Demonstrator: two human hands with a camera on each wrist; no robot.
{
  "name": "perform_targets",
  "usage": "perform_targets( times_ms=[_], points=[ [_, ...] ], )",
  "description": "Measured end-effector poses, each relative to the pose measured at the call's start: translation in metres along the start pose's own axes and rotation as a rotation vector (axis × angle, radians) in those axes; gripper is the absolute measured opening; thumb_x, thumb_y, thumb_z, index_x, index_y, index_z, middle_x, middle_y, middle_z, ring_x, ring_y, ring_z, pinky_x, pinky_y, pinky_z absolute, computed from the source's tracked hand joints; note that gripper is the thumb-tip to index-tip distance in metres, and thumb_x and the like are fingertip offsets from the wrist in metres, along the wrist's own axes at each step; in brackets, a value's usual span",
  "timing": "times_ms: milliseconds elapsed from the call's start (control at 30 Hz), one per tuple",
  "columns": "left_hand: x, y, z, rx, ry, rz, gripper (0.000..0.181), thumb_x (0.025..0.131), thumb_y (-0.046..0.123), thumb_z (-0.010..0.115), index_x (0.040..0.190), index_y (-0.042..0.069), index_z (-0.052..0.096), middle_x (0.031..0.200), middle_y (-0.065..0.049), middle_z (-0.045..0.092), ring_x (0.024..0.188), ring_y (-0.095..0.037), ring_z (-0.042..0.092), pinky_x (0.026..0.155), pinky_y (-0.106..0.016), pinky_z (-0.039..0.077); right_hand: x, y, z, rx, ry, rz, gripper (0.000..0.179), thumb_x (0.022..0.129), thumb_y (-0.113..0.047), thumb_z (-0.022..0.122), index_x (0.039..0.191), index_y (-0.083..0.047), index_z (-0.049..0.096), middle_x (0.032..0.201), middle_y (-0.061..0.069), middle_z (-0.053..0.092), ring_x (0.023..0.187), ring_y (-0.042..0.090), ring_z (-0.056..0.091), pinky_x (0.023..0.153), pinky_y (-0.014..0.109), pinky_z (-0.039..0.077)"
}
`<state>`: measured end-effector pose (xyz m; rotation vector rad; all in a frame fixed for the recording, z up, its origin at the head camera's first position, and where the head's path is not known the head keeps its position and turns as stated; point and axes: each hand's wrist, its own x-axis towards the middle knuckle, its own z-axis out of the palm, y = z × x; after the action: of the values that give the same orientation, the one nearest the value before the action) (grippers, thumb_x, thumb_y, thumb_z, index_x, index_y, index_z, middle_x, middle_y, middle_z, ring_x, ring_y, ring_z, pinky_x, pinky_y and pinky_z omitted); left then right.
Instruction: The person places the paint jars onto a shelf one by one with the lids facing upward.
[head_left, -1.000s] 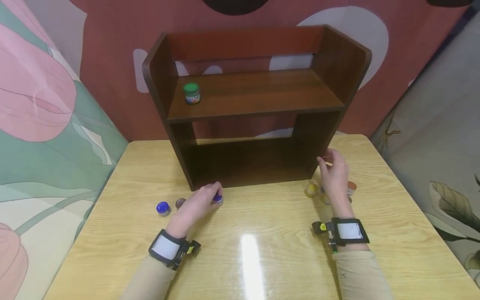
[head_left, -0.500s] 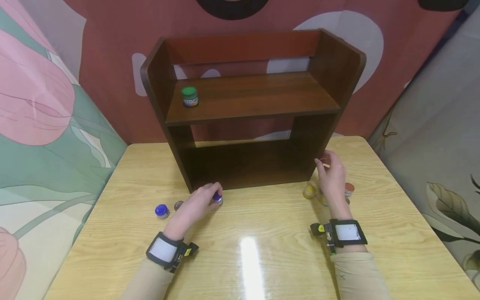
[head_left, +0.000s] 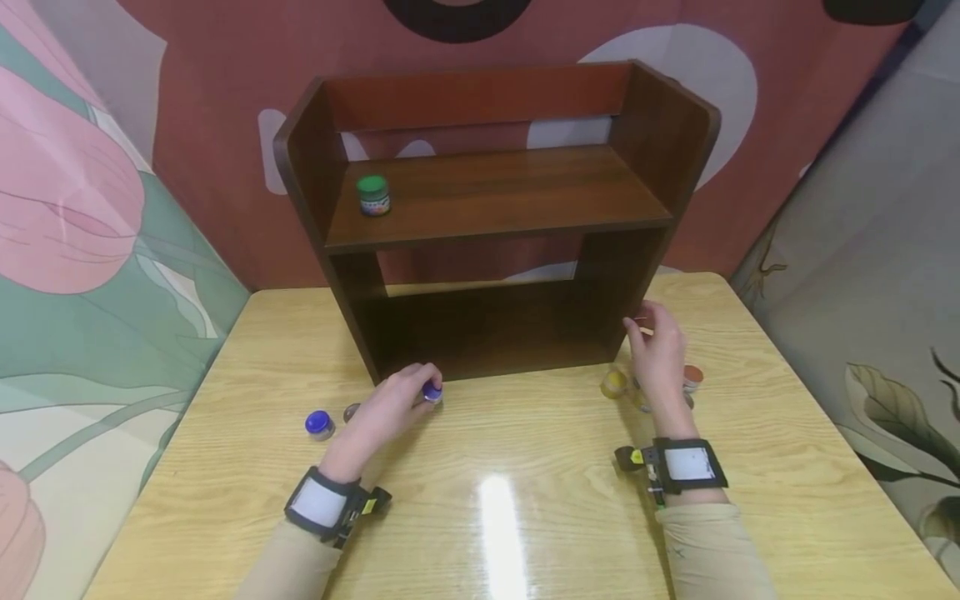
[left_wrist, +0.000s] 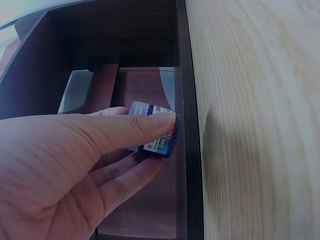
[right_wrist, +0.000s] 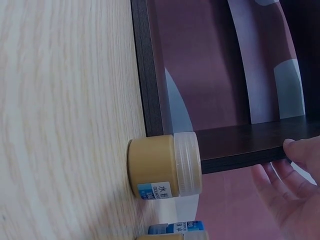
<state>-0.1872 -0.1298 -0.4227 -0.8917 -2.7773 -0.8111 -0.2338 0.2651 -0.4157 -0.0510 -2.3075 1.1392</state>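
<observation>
My left hand holds a blue-lidded gouache jar between thumb and fingers, tilted on its side in the left wrist view. It is close to the front edge of the bottom board of a dark brown shelf, near that shelf's left end. On the far side, my right hand grips the front edge of the right side panel, thumb on one face and fingers on the other. Below that hand, a yellow-ochre gouache jar stands on the table by the panel's foot.
A green jar stands on the upper board at left. Another blue-lidded jar and a partly hidden brown one are left of my left hand. An orange-lidded jar is beside my right wrist, with others partly hidden.
The head view has shifted slightly, carrying the whole scene a little left. Both hands keep about the same place against the shelf, with the same holds.
</observation>
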Motion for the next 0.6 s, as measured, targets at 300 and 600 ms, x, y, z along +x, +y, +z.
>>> perform_targets(
  times_ms=[300, 600],
  points=[
    [-0.0005, -0.0036, 0.0003, -0.025, 0.044, 0.041, 0.027, 0.085, -0.003, 0.08, 0.104, 0.008, 0.064, 0.096, -0.004, 0.066, 0.091, -0.022, 0.066, 0.078, -0.035, 0.057, -0.0006, -0.0014, -0.0001, 0.002, -0.017, 0.023, 0.027, 0.101, -0.004, 0.062, 0.126, 0.006, 0.059, 0.116, 0.024, 0.064, 0.106, 0.039, 0.065, 0.088, 0.051, 0.056],
    [0.0017, -0.0026, -0.0028, -0.098, 0.102, 0.065, 0.028, 0.083, -0.005, 0.08, 0.105, 0.006, 0.067, 0.101, -0.004, 0.069, 0.096, -0.02, 0.068, 0.083, -0.037, 0.059, -0.0007, -0.0007, -0.0004, -0.003, -0.023, 0.026, 0.028, 0.101, -0.005, 0.062, 0.126, 0.006, 0.058, 0.116, 0.023, 0.064, 0.107, 0.039, 0.064, 0.089, 0.051, 0.056]
  ],
)
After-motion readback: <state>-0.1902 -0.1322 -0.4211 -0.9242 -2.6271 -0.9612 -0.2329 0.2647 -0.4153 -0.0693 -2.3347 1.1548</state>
